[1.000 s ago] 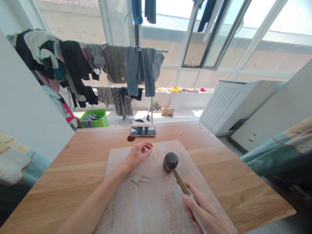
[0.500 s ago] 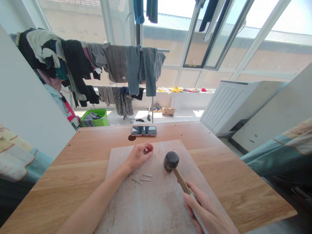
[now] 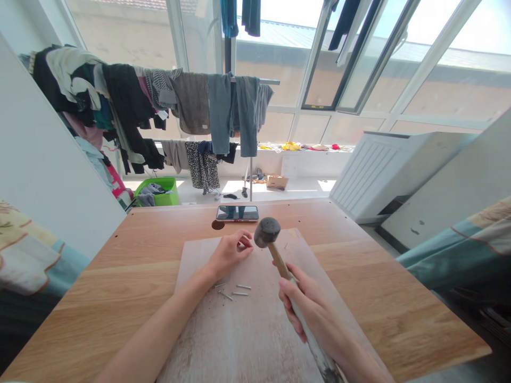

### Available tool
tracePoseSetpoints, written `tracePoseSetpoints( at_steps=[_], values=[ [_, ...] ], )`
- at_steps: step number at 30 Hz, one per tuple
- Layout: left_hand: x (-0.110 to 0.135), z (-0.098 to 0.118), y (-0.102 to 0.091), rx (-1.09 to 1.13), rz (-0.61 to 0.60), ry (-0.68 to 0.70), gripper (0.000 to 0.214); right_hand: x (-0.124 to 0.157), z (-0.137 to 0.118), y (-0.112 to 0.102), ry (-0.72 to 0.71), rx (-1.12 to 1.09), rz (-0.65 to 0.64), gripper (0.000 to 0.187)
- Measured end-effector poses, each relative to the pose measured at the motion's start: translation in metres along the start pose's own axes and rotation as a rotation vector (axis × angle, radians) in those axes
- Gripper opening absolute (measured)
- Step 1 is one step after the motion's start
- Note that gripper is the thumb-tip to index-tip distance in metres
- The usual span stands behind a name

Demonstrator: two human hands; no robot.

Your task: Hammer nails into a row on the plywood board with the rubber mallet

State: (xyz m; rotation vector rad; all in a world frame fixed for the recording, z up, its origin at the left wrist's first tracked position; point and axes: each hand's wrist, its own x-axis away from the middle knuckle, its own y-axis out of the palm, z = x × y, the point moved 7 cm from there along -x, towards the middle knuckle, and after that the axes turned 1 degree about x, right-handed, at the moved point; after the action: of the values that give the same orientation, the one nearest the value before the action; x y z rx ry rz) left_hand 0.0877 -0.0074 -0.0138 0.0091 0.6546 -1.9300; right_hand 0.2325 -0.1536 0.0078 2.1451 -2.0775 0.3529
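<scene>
My right hand point(image 3: 301, 298) is wrapped round the wooden handle of a mallet point(image 3: 267, 232) with a dark rounded head. The head hangs above the far part of a pale worn board point(image 3: 223, 340), just right of my left hand point(image 3: 233, 252). That hand rests on the board with thumb and forefinger pinched together; what sits between the fingertips is too small to make out. Several loose nails point(image 3: 240, 293) lie on the board beside my left forearm. A thin nail point(image 3: 286, 246) stands up near the board's far edge, partly behind the mallet.
A phone point(image 3: 237, 213) lies on the wooden table point(image 3: 379, 287) beyond the board, next to a dark round hole point(image 3: 217, 225). Past the table are a rack of hanging clothes point(image 3: 191, 103), a green basket point(image 3: 167, 197) and a small cardboard box point(image 3: 277, 182).
My right hand has raised the mallet and carried it to the left, towards my left hand. My left hand has kept its place and its pinch.
</scene>
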Motion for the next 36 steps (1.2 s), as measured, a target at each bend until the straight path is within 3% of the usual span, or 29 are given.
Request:
tracePoseSetpoints(
  at_steps=[7,11,15,18,20,23,26,31,36],
  values=[
    [-0.001,0.005,-0.002,-0.029,-0.002,0.081,0.027,-0.013,0.014,0.014,-0.006,-0.002,-0.034,0.036],
    [-0.001,0.003,0.000,-0.046,-0.008,0.085,0.019,-0.012,0.015,0.013,-0.016,0.011,-0.020,0.040],
    [-0.002,0.000,0.002,-0.017,-0.014,0.059,0.027,-0.010,0.015,0.010,0.003,0.027,-0.020,0.041],
    [-0.002,0.009,-0.007,-0.133,-0.021,0.036,0.025,-0.003,0.018,0.003,0.017,0.029,0.000,0.045],
    [0.002,0.025,-0.011,-0.270,-0.131,0.051,0.018,0.007,0.026,-0.003,0.057,0.049,0.009,0.051],
    [0.020,0.046,-0.005,-0.464,-0.495,0.025,0.015,0.027,0.042,-0.013,0.167,0.096,0.020,0.063],
    [0.035,0.059,-0.001,-0.633,-0.626,-0.004,0.011,0.042,0.051,-0.022,0.232,0.135,0.079,0.069],
    [0.041,0.070,0.013,-0.620,-0.618,0.082,0.016,0.049,0.049,-0.023,0.253,0.140,0.145,0.062],
    [0.024,0.060,-0.004,-0.396,-0.441,0.081,0.013,0.047,0.049,-0.022,0.241,0.147,0.162,0.066]
  ],
)
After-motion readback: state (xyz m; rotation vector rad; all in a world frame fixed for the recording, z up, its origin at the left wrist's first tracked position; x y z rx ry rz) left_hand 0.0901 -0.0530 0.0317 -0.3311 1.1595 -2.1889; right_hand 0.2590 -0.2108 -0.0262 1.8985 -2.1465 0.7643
